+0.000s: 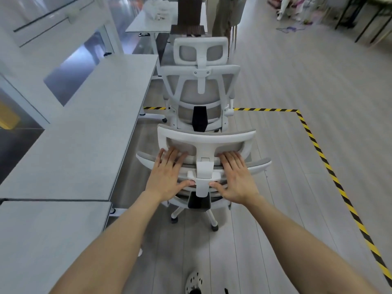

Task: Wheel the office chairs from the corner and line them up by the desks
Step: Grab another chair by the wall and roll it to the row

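Observation:
A white office chair (206, 139) with grey mesh stands right in front of me, its back toward me. My left hand (168, 174) lies flat on the left of its back, fingers spread, thumb by the centre post. My right hand (235, 176) lies flat on the right side in the same way. Neither hand wraps around the frame. A second white office chair (200, 81) stands just beyond it, also back toward me. Both are beside the grey desks (84, 128) on my left.
Yellow-and-black floor tape (331, 172) runs across behind the far chair and down the right side. A further desk (148, 22) and a brown chair (188, 15) stand at the back, with a person's legs (222, 20) beside them. My shoe (194, 282) shows at the bottom.

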A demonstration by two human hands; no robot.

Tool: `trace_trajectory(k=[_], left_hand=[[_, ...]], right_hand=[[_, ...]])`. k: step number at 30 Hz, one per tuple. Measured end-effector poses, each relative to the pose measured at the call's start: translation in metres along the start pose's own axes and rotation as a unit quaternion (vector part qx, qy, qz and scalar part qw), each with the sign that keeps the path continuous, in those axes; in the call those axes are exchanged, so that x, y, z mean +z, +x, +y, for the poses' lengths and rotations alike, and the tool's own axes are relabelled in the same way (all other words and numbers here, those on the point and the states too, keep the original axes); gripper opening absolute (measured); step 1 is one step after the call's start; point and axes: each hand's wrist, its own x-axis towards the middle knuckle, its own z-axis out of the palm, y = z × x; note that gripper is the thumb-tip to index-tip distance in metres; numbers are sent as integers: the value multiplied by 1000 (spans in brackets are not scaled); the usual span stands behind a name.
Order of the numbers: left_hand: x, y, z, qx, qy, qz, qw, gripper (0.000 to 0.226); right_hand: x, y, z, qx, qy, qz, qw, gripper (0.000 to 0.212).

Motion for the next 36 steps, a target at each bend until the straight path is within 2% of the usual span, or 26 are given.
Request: trace_trajectory(k=[9, 17, 28, 32, 34, 36], left_hand=[[6, 42, -21, -10, 12, -1, 1000, 107], [9, 57, -26, -24, 6, -11, 1000, 106], [-19, 63, -7, -59, 3, -64, 996, 104], [-30, 56, 13, -71, -22, -48, 996, 85], [-34, 45, 30, -61, -67, 12, 996, 63], [-36, 28, 52, -65, -102, 67, 990, 51]], right_hand=[[2, 50, 10, 22, 26, 9, 999, 109], [3, 69, 18, 33, 19, -26, 999, 112], [-18, 82, 10, 29, -70, -128, 989, 114], [-32, 72, 12, 40, -54, -135, 989, 100], [-39, 58, 11, 49, -19, -129, 990, 90], [-46, 33, 11, 60, 18, -133, 989, 84]])
